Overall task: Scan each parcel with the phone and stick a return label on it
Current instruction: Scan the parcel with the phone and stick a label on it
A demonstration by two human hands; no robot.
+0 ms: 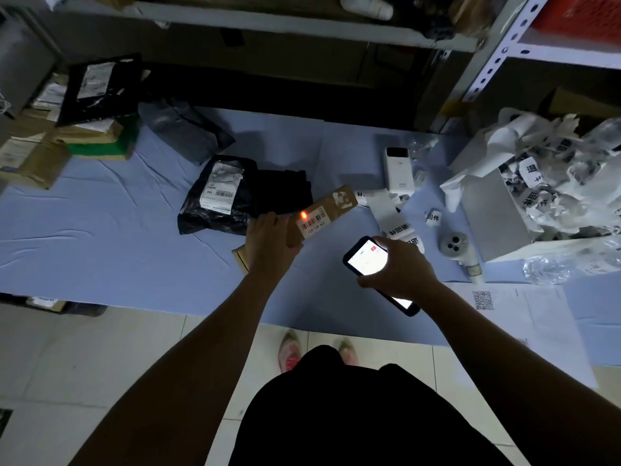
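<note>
**A brown parcel is held up by the phone**

The brown parcel [327, 205] is gripped at its near end by the left grip [268, 238], and the fingers are curled round it. The far end of the parcel sticks out past the grip, up and to the right. A white label [314, 223] with a bar code is seen on the parcel, just past the fingers. A small red light [304, 215] is shone on that label.

The phone [364, 258] is held by the right grip [401, 267], and the fingers are wrapped round its edges. Its bright screen is turned up. The phone is found just to the right of the left grip, near the parcel but not touching it. A second lit screen [401, 302] is seen under the right grip. It cannot be told if this is another phone.

Past the right grip, a strip of return labels [398, 228] is laid on the blue bench [100, 230]. A black bag parcel [215, 196] is laid past the left grip, a little to its left
</note>
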